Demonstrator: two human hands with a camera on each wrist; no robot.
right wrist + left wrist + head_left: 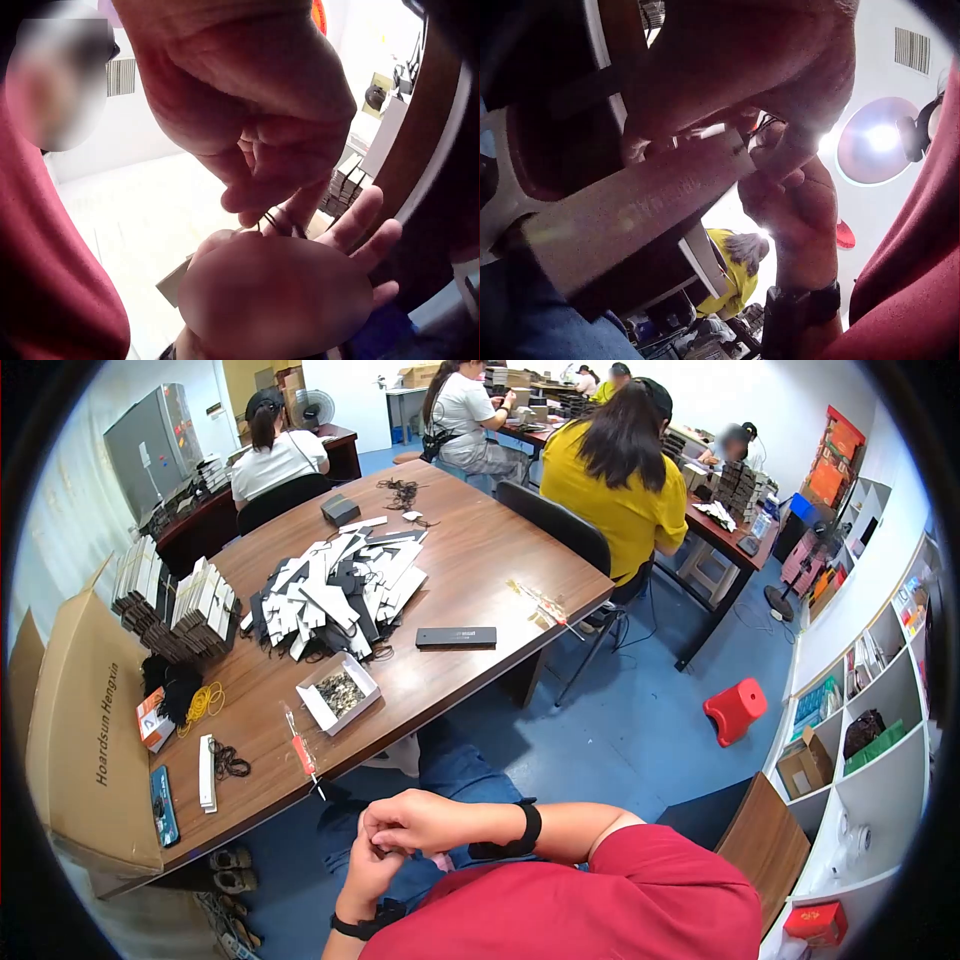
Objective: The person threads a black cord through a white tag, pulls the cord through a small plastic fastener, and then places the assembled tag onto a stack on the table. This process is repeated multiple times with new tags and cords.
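Observation:
In the head view my left hand [368, 875] and right hand [420, 820] meet above my lap, in front of the table edge. A long flat box-like strip [630, 214] with raised lettering extends from my left hand [742, 75] in the left wrist view. Its end, with a small dark hole, lies by my fingers; the head view hides it. Seen from the right wrist, my right hand [255, 105] pinches a thin black cord [271, 217] right above the left hand [277, 300], whose outer fingers are spread. The strip's corner [176, 281] shows behind the left hand.
On the wooden table [470, 550] lie a heap of white and black strips [335, 585], a white tray of small metal pieces [368, 678], a black labelled strip [456, 638] and a red-handled tool [303, 755]. A cardboard box [95, 730] stands left. A person in yellow [620, 490] sits beyond.

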